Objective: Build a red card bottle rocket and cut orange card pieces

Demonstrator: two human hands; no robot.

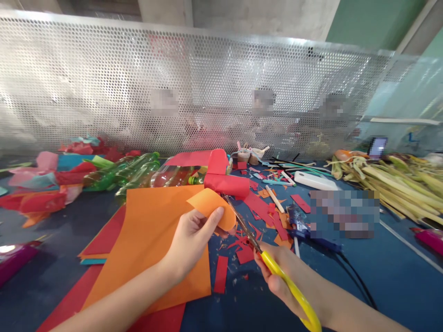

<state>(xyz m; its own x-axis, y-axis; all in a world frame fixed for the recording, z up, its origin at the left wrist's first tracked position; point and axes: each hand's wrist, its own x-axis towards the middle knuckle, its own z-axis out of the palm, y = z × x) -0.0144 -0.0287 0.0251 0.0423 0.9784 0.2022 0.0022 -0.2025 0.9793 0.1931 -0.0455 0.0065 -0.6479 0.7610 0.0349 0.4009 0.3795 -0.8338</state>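
Note:
My left hand (195, 235) pinches a small rounded piece of orange paper (212, 207) between thumb and fingers, lifted above a large orange sheet (152, 244). My right hand (280, 272) grips yellow-handled scissors (277, 272). Their blades point up and left and meet the right edge of the orange piece. Red paper scraps (258, 210) litter the blue table (380, 272) under the blades.
Green plastic bottles (124, 173) and a red paper roll (224, 182) lie behind the sheets. A blue glue gun (302, 226) with a black cable, a white case (316, 180) and green stalks (398, 180) sit to the right. A perforated metal screen (104, 87) closes the back.

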